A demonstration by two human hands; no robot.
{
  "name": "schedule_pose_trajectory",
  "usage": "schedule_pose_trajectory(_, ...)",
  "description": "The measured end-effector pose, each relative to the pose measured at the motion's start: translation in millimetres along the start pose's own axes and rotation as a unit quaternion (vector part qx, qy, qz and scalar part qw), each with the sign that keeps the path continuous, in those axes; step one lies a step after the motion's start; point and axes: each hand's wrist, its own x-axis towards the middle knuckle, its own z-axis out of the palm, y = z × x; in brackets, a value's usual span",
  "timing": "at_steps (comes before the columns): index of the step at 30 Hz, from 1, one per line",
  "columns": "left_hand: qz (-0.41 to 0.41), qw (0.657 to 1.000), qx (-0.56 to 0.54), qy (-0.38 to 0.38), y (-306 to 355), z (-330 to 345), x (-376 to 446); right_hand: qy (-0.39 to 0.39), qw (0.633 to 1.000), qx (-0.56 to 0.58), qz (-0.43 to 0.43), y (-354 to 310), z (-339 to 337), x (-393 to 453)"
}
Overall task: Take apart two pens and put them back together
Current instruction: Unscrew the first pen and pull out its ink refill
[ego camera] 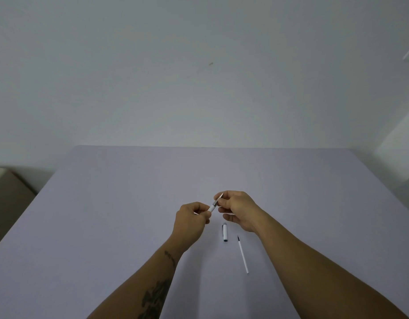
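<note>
Both hands hold one pen (216,202) above the worktop (107,215) centre: left hand (191,218) fingers grasp the barrel, right hand (239,207) fingers pinch the tip. Twist along the axis, barrel steady. Cap (225,232) and refill (243,254) lie nearer the front edge.

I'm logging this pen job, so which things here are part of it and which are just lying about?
Part of the job:
left hand
right hand
pen, held between both hands
cap, on the table
refill, on the table

Just lying about:
table
box at far left
</note>
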Motion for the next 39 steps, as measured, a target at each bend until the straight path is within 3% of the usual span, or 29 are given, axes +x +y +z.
schedule_pose_trajectory(14,-0.005,0.998,-0.001,-0.065,1.5,-6.0,-2.0,-0.005,1.0,0.01,0.002,-0.9,-3.2,-3.9)
schedule_pose_trajectory(39,-0.004,0.997,-0.004,-0.073,-0.7,-3.4,-3.6,-0.008,1.0,0.023,0.0,4.1,-5.2,-9.6)
